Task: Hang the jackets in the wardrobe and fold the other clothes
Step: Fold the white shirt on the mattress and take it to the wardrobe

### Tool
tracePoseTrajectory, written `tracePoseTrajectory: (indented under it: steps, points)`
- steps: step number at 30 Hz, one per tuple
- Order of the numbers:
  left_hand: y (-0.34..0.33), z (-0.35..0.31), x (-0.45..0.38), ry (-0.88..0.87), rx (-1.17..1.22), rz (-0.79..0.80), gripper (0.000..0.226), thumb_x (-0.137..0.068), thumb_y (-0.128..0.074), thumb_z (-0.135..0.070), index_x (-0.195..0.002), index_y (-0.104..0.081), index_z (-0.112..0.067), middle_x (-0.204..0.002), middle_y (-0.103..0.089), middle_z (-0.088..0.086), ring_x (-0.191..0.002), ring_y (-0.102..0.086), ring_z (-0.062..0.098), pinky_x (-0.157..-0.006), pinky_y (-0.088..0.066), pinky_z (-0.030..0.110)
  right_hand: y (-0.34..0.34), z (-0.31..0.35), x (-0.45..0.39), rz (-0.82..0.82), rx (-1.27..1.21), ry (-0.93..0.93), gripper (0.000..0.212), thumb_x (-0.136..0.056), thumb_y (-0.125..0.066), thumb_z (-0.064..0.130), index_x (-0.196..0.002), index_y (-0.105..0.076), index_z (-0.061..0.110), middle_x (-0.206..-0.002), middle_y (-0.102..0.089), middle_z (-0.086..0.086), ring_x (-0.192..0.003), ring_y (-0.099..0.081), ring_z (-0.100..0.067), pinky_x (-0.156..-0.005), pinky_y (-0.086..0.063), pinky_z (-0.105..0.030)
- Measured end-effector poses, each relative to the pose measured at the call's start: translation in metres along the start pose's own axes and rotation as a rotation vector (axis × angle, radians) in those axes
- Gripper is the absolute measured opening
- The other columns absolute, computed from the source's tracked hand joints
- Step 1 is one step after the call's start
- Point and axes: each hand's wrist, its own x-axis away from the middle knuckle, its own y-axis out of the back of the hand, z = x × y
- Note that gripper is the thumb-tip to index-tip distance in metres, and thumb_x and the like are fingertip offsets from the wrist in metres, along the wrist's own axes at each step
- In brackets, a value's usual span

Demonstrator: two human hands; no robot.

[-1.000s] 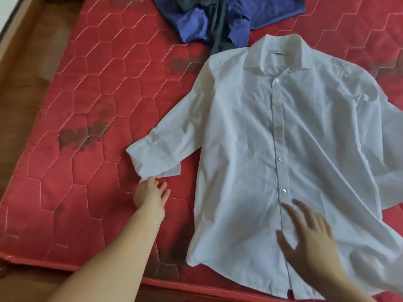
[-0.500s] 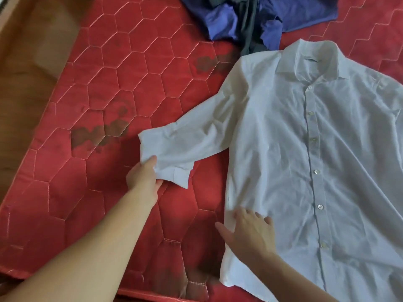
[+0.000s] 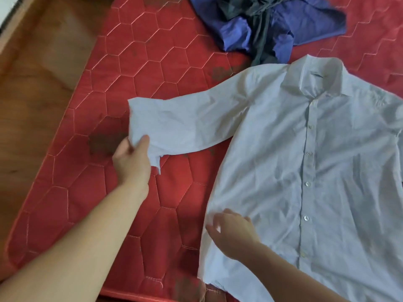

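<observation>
Two bare forearms reach in from the near edge of a red quilted mattress [image 3: 135, 68], which rests in a wooden bed frame [image 3: 39, 88]. Nearest, the right hand [image 3: 233, 233] sits on the lower left side of a white button-up shirt [image 3: 316, 171], close to the hem by the mattress's near edge; its fingers curl onto the cloth, which bunches slightly around them, but motion blur keeps me from telling whether they pinch the fabric or only press it down. A little farther in, the left hand [image 3: 132, 162] grips the cuff end of the shirt's sleeve [image 3: 185, 125], thumb on top of the cloth and fingers beneath, with a corner of the cuff hanging below the hand. That sleeve stretches out sideways from the shoulder toward the mattress's left edge, lifted a little at the held end. The shirt itself lies face up and buttoned across the right half of the mattress, collar [image 3: 314, 75] toward the far edge, its right part running out of view. Dark stains mark the red cover beside the left hand and near the shirt's shoulder. Farthest away, just beyond the collar, a crumpled heap of blue and dark grey clothes [image 3: 268, 25] lies at the far edge.
</observation>
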Motion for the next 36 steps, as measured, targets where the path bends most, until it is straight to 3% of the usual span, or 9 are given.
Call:
tracePoseTrajectory:
  steps: [4,9,12,14,18,21,25,29,36]
  points:
    - [-0.018,-0.014,0.039,-0.366,-0.194,0.238,0.014,-0.086,-0.065,-0.009,-0.091,-0.061,-0.021,-0.076,-0.062,-0.008,-0.060,-0.055,-0.003,-0.054,-0.044,0.016,0.027,0.007,0.006,-0.101,-0.704,-0.057,0.029,-0.091,-0.055,0.051,-0.084,-0.063,0.024,-0.084,-0.065,0.008,-0.070,-0.060,0.000,-0.072,-0.043,-0.020]
    - [-0.053,-0.002,0.112,-0.693,-0.434,0.760,0.026,-0.076,-0.061,-0.013,-0.100,-0.068,-0.021,-0.078,-0.064,-0.011,-0.072,-0.058,-0.002,-0.066,-0.044,0.014,0.099,-0.015,0.020,0.094,-1.835,0.001,0.069,-0.075,-0.052,0.071,-0.111,-0.061,0.013,-0.114,-0.064,-0.018,-0.103,-0.065,-0.032,-0.090,-0.049,-0.049]
    - [-0.066,0.021,0.143,-0.890,-0.617,0.996,0.017,-0.074,-0.052,-0.021,-0.087,-0.062,-0.025,-0.071,-0.061,-0.003,-0.069,-0.057,0.018,-0.068,-0.049,0.032,0.113,-0.047,0.033,0.149,-1.764,-0.024,0.071,-0.082,-0.052,0.062,-0.119,-0.064,0.003,-0.120,-0.063,-0.024,-0.111,-0.062,-0.035,-0.095,-0.049,-0.046]
    - [-0.067,0.038,0.155,-0.992,-0.697,1.095,0.013,-0.074,-0.052,-0.028,-0.082,-0.062,-0.025,-0.070,-0.061,-0.005,-0.071,-0.058,0.016,-0.074,-0.049,0.033,0.104,-0.066,0.042,0.163,-1.714,-0.138,0.050,-0.093,-0.053,0.038,-0.122,-0.062,-0.002,-0.102,-0.069,-0.022,-0.082,-0.071,-0.030,-0.067,-0.057,-0.040]
    - [-0.058,0.053,0.168,-0.447,-0.467,0.968,0.019,-0.078,-0.062,-0.044,-0.083,-0.070,-0.027,-0.073,-0.060,-0.013,-0.073,-0.056,0.002,-0.070,-0.038,0.009,0.086,-0.108,0.057,-0.009,-1.646,-0.397,0.027,-0.085,-0.052,-0.004,-0.106,-0.064,-0.015,-0.085,-0.071,-0.022,-0.067,-0.069,-0.027,-0.060,-0.056,-0.032]
    - [-0.062,0.069,0.155,-0.123,-0.456,0.530,0.007,-0.087,-0.065,-0.027,-0.093,-0.068,-0.025,-0.079,-0.063,-0.011,-0.073,-0.058,0.001,-0.070,-0.043,0.017,0.077,-0.136,0.070,0.051,-1.826,-0.496,0.020,-0.068,-0.062,0.008,-0.086,-0.070,0.002,-0.074,-0.067,-0.012,-0.061,-0.064,-0.023,-0.065,-0.055,-0.034]
    - [-0.067,0.089,0.151,0.362,-0.620,0.621,0.011,-0.091,-0.059,-0.032,-0.096,-0.067,-0.026,-0.104,-0.068,-0.001,-0.098,-0.064,0.018,-0.088,-0.052,0.035,0.033,-0.161,0.084,-0.117,-1.148,-0.685,0.041,-0.064,-0.062,0.018,-0.104,-0.059,0.009,-0.080,-0.062,-0.010,-0.071,-0.060,-0.027,-0.074,-0.051,-0.040]
    - [-0.068,0.105,0.162,0.385,-0.718,0.684,0.028,-0.090,-0.059,-0.034,-0.117,-0.059,-0.026,-0.114,-0.064,-0.003,-0.093,-0.064,0.015,-0.075,-0.051,0.028,0.027,-0.163,0.090,-0.551,-0.695,-0.449,0.053,-0.085,-0.068,0.028,-0.133,-0.049,0.017,-0.129,-0.047,-0.008,-0.117,-0.051,-0.025,-0.096,-0.043,-0.038]
    - [-0.087,0.103,0.154,0.458,-0.544,0.660,0.011,-0.094,-0.058,-0.027,-0.090,-0.066,-0.022,-0.097,-0.071,0.004,-0.078,-0.065,0.015,-0.072,-0.050,0.028,0.016,-0.167,0.065,-0.224,-0.396,-0.424,0.073,-0.080,-0.067,0.039,-0.143,-0.032,0.025,-0.124,-0.050,-0.006,-0.107,-0.049,-0.026,-0.082,-0.041,-0.033]
